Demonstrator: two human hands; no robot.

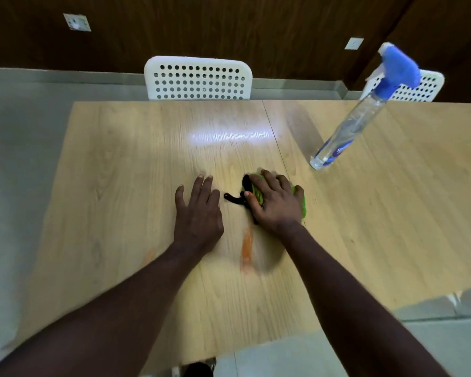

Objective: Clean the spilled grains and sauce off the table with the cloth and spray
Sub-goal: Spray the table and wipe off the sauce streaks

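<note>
Office-type room, likely meeting room or canteen.
Long wood-laminate table (120, 159) with a seam down it, white perforated plastic chairs (199, 78) on the far side, dark wood-panelled wall (229, 28) with socket plates (76, 22), plain grey floor (19, 118).

Both bare arms reach forward from the near edge, elbows wide, forearms angling in toward each other so the hands end up side by side but not touching. The left forearm (120, 308) runs up and to the right to a straight wrist. The left hand (197, 213) lies palm down on the table (120, 159), fingers straight and slightly spread, thumb out to the left. The right forearm (351, 295) slants up and to the left. The right hand (275, 202) sits a little further forward, palm down, its fingers spread and curled over a bunched cloth (303, 206), thumb tucked against the cloth's left side.
</note>
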